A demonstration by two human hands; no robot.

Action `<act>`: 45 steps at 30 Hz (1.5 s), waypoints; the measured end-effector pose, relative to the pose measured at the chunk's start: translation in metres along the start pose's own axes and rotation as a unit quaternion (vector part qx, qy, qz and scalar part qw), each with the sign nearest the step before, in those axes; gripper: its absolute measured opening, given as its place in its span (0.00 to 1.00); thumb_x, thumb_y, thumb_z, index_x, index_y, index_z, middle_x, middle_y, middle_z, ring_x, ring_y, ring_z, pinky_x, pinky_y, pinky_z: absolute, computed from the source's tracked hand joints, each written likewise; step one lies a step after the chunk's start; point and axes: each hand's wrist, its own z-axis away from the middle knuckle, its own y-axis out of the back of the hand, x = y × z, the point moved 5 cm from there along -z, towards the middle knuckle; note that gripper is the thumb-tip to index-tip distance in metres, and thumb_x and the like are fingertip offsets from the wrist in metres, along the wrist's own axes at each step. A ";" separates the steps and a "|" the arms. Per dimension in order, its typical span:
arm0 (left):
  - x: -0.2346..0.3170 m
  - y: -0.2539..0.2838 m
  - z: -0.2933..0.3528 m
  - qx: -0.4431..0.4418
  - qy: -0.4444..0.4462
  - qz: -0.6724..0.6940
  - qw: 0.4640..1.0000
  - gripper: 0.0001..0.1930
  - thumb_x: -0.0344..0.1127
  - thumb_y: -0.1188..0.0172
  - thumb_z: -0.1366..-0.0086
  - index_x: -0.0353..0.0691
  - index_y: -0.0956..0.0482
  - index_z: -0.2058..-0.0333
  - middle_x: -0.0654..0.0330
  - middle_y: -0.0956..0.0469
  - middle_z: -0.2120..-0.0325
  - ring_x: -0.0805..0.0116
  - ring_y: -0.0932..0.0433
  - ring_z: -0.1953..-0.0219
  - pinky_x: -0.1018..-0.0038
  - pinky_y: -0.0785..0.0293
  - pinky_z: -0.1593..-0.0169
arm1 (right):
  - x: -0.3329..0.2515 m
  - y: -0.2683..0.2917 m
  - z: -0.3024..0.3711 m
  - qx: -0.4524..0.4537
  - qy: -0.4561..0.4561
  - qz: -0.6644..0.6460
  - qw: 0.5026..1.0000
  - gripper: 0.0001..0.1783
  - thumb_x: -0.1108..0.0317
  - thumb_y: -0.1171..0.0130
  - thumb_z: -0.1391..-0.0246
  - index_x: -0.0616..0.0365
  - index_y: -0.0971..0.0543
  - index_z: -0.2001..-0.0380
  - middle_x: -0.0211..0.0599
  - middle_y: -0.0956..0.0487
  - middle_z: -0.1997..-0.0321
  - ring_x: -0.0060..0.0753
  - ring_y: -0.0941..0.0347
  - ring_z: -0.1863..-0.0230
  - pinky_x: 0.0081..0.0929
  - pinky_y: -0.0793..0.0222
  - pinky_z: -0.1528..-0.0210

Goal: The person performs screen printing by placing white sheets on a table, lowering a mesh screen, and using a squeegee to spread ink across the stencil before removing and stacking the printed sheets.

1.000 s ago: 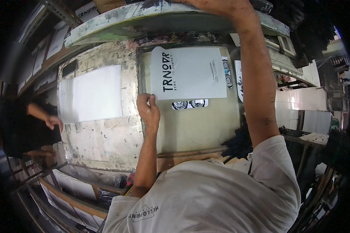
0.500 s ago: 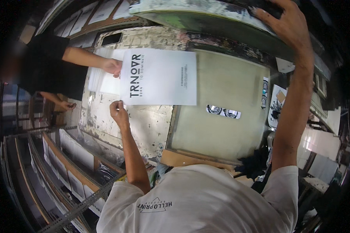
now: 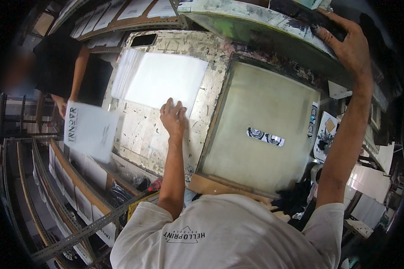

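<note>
Left hand (image 3: 173,117), fingers loosely spread, at the white sheet stack (image 3: 170,78) (1; sheets uncountable) on the table (image 3: 143,130). Right hand (image 3: 351,47) at the raised frame (image 3: 256,17), cut off above: grip cannot be told. Printed strips (image 3: 265,137) on the pale board (image 3: 265,98): 2.

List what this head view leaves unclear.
Painted frame: head view, upper part cut off by the top edge.
Right hand: head view, its exact hold is lost against the dark surroundings.
White sheets: head view, uncountable; the top one covers those beneath.
Left hand: head view, its own fingers hide whether it pinches a sheet.
Co-worker's printed sheet: head view, small print blurred and too small.
</note>
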 end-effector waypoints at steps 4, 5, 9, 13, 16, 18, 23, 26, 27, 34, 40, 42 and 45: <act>-0.009 -0.007 -0.008 -0.015 0.051 0.016 0.998 0.04 0.31 0.28 0.45 0.38 0.14 0.71 0.57 0.17 0.56 0.58 0.23 0.53 0.61 0.27 0.51 | 0.008 -0.001 0.000 0.019 0.011 0.018 1.000 0.32 0.45 0.29 0.51 0.51 0.17 0.46 0.48 0.19 0.47 0.42 0.22 0.45 0.36 0.31 0.41; -0.013 -0.004 -0.013 0.017 0.048 0.049 0.997 0.04 0.29 0.29 0.45 0.38 0.14 0.71 0.58 0.17 0.58 0.58 0.22 0.56 0.62 0.27 0.53 | 0.007 -0.002 0.000 0.013 0.013 0.012 1.000 0.32 0.45 0.29 0.51 0.51 0.17 0.46 0.48 0.19 0.46 0.42 0.22 0.45 0.36 0.31 0.41; 0.002 0.017 -0.048 0.088 0.012 0.161 0.983 0.03 0.24 0.31 0.45 0.37 0.16 0.71 0.56 0.16 0.64 0.58 0.19 0.62 0.66 0.24 0.59 | 0.005 -0.002 -0.002 0.009 0.003 0.000 1.000 0.32 0.45 0.29 0.51 0.50 0.17 0.46 0.49 0.19 0.46 0.42 0.22 0.45 0.35 0.31 0.42; 0.081 0.017 -0.052 -0.152 -0.090 0.252 0.952 0.09 0.36 0.28 0.45 0.41 0.13 0.65 0.57 0.16 0.54 0.56 0.19 0.51 0.58 0.30 0.46 | 0.005 0.003 0.004 0.048 0.017 -0.007 0.999 0.28 0.50 0.28 0.52 0.47 0.16 0.47 0.47 0.17 0.51 0.38 0.19 0.51 0.33 0.27 0.48; 0.098 -0.005 -0.014 -0.256 -0.091 0.110 0.956 0.21 0.49 0.35 0.37 0.47 0.17 0.48 0.57 0.30 0.36 0.49 0.41 0.29 0.39 0.58 0.30 | -0.046 0.014 -0.005 -0.052 -0.125 -0.126 0.983 0.23 0.62 0.24 0.63 0.60 0.13 0.60 0.47 0.16 0.56 0.46 0.23 0.52 0.39 0.29 0.46; 0.106 -0.035 0.010 -0.292 -0.132 0.077 0.944 0.22 0.48 0.37 0.35 0.49 0.20 0.44 0.57 0.35 0.33 0.46 0.45 0.28 0.36 0.59 0.30 | -0.041 0.015 -0.003 0.024 -0.045 -0.080 0.995 0.22 0.60 0.25 0.61 0.59 0.13 0.61 0.48 0.15 0.58 0.46 0.22 0.53 0.38 0.29 0.46; 0.172 -0.092 0.031 -0.300 -0.229 0.117 0.919 0.27 0.46 0.39 0.34 0.54 0.28 0.36 0.58 0.42 0.29 0.41 0.49 0.27 0.33 0.57 0.30 | -0.061 0.027 0.006 0.067 -0.007 0.009 0.998 0.23 0.54 0.28 0.57 0.58 0.13 0.60 0.47 0.14 0.61 0.46 0.19 0.58 0.37 0.26 0.49; 0.224 -0.120 0.034 -0.300 -0.273 0.143 0.903 0.27 0.46 0.38 0.35 0.54 0.27 0.37 0.58 0.42 0.29 0.41 0.50 0.27 0.34 0.57 0.30 | -0.045 0.020 -0.008 -0.025 -0.066 -0.055 0.996 0.25 0.51 0.29 0.55 0.58 0.13 0.59 0.47 0.14 0.62 0.46 0.18 0.60 0.36 0.25 0.52; 0.244 -0.128 0.037 -0.299 -0.288 0.162 0.895 0.27 0.47 0.38 0.36 0.54 0.26 0.38 0.58 0.41 0.29 0.43 0.51 0.26 0.35 0.59 0.29 | -0.040 0.020 -0.008 -0.046 -0.079 -0.050 0.995 0.26 0.49 0.29 0.55 0.58 0.13 0.59 0.48 0.14 0.62 0.46 0.18 0.61 0.37 0.24 0.53; 0.318 -0.151 0.070 -0.346 -0.315 0.151 0.871 0.28 0.49 0.40 0.33 0.58 0.30 0.35 0.61 0.46 0.27 0.47 0.57 0.24 0.36 0.69 0.27 | -0.042 0.024 -0.009 0.011 -0.016 -0.063 0.998 0.25 0.50 0.28 0.56 0.58 0.13 0.61 0.48 0.14 0.63 0.47 0.17 0.62 0.37 0.24 0.55; 0.334 -0.138 0.095 -0.363 -0.330 0.165 0.856 0.29 0.49 0.41 0.33 0.56 0.31 0.35 0.59 0.46 0.27 0.45 0.56 0.25 0.35 0.68 0.28 | -0.041 0.029 -0.010 -0.010 -0.046 -0.066 0.997 0.24 0.51 0.27 0.56 0.58 0.13 0.62 0.48 0.14 0.64 0.45 0.17 0.63 0.36 0.23 0.56; 0.334 -0.134 0.099 -0.368 -0.331 0.165 0.853 0.29 0.49 0.41 0.33 0.55 0.31 0.34 0.59 0.46 0.27 0.45 0.55 0.25 0.35 0.67 0.28 | -0.042 0.031 -0.009 -0.022 -0.039 -0.084 0.995 0.24 0.50 0.27 0.56 0.59 0.13 0.62 0.48 0.14 0.64 0.44 0.17 0.64 0.37 0.23 0.56; 0.332 -0.129 0.102 -0.374 -0.332 0.168 0.850 0.29 0.50 0.42 0.32 0.54 0.31 0.34 0.58 0.45 0.28 0.44 0.54 0.25 0.34 0.67 0.28 | -0.043 0.029 -0.011 -0.024 -0.048 -0.076 0.996 0.24 0.50 0.27 0.56 0.59 0.13 0.62 0.48 0.14 0.65 0.44 0.17 0.64 0.36 0.23 0.56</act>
